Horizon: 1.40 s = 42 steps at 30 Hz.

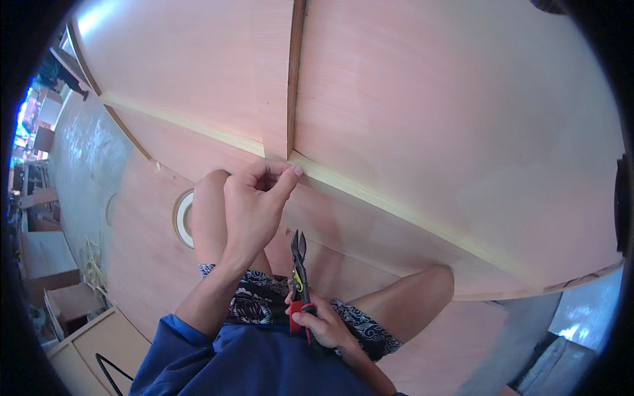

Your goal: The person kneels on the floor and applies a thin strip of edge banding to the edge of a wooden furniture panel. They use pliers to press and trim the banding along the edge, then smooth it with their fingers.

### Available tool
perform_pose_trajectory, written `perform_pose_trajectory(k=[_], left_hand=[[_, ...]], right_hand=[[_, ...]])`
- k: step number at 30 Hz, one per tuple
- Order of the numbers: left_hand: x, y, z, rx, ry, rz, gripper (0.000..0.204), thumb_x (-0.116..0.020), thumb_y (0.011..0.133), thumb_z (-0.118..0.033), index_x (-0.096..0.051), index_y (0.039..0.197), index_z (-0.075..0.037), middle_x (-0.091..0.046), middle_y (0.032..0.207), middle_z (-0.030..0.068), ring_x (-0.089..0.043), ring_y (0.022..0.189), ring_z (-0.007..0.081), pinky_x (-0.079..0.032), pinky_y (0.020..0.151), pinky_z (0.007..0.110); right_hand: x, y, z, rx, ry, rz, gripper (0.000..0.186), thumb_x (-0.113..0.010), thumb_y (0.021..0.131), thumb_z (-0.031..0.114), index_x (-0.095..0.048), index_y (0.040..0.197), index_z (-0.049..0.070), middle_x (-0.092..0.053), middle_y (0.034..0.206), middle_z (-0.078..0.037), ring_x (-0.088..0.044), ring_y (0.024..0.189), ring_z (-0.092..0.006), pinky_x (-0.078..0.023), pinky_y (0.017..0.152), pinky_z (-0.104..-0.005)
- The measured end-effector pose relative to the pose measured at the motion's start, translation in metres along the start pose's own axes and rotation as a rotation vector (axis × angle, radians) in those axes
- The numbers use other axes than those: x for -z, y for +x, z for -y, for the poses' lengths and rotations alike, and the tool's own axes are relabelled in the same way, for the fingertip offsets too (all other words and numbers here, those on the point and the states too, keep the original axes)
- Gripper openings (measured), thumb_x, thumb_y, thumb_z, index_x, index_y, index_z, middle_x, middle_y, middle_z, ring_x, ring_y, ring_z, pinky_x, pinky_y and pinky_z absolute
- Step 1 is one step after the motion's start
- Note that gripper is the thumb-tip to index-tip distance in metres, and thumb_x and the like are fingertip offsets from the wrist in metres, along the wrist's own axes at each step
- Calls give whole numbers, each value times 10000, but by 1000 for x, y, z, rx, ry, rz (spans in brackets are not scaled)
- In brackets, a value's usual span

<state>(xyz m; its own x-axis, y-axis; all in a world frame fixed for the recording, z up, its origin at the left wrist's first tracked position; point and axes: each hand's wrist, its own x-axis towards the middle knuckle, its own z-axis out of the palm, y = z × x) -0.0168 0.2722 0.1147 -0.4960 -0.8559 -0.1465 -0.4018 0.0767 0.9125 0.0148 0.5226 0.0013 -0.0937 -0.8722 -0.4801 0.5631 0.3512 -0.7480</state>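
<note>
Plywood fills most of the view: big pinkish panels point(429, 99) of an unfinished cabinet, with more sheet under the seated person. Far left, past the bare floor, small wooden boxes point(49, 264) and a loose bundle of pale strip point(96, 267) sit well apart from the work. Nearer in, a roll of tape point(183, 218) lies flat on the sheet, just beside the person's left knee. Next comes the left hand point(254, 201), raised to the panel front; its fingers are drawn narrow, thumb and forefinger pinched together on the pale edging point(370, 198) at the spot where an upright divider point(292, 79) meets the edge. That edging runs as a light band from upper left, past the pinch, down to the panel's lower right corner, and it looks flat along the whole stretch I can see. Whether a loose end sits inside the pinch I cannot tell. Below and slightly right, the right hand point(323, 323) rests in the lap, closed around the red handles of cutters point(300, 277); the dark blades point up towards the left hand, nearly shut, clear of the edging. By my judgement the band is mostly stuck down, and what remains is the bit at the divider, not yet trimmed. Further right there is only more panel and grey floor.
</note>
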Motion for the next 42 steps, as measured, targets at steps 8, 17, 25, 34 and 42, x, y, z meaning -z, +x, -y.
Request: perform_pose_trajectory(k=[8, 17, 25, 34, 42], left_hand=[[1, 4, -12, 92, 87, 8, 186, -820, 982, -145, -783, 985, 38, -695, 776, -19, -596, 698, 42, -468, 631, 220], [22, 13, 17, -131, -51, 72, 141, -731, 1015, -38, -807, 1109, 33, -737, 920, 26, -617, 812, 57, -474, 722, 229], [33, 19, 9, -295, 98, 174, 157, -731, 998, -21, -818, 1121, 26, -736, 906, 46, -608, 777, 82, -470, 693, 251], [40, 31, 7, -391, 93, 194, 158, -759, 944, -62, -842, 1073, -27, -763, 833, 98, -674, 725, 150, -520, 676, 293], [48, 38, 6, -470, 199, 282, 169, -739, 961, -70, -829, 1091, -10, -755, 867, 114, -689, 744, 171, -526, 689, 295]], right_hand=[[-6, -9, 39, 77, 36, -44, 509, -674, 970, 146, -529, 1435, -1, -626, 1222, -104, -638, 1144, -202, -505, 1045, -388], [-18, 8, 105, 90, 127, -31, 597, -638, 978, 154, -465, 1510, -55, -626, 1269, -118, -642, 1156, -203, -497, 1053, -385], [-39, 20, 136, 87, 94, -136, 425, -639, 1007, 206, -573, 1351, -34, -655, 1067, -83, -640, 941, -165, -515, 888, -353], [-57, 22, 157, 4, 27, -224, 425, -610, 1007, 222, -617, 1331, -53, -673, 1142, -119, -682, 1037, -191, -538, 939, -358], [-62, 22, 165, -10, -49, -263, 375, -620, 1025, 243, -637, 1277, -34, -686, 1088, -107, -694, 990, -186, -548, 897, -357]])
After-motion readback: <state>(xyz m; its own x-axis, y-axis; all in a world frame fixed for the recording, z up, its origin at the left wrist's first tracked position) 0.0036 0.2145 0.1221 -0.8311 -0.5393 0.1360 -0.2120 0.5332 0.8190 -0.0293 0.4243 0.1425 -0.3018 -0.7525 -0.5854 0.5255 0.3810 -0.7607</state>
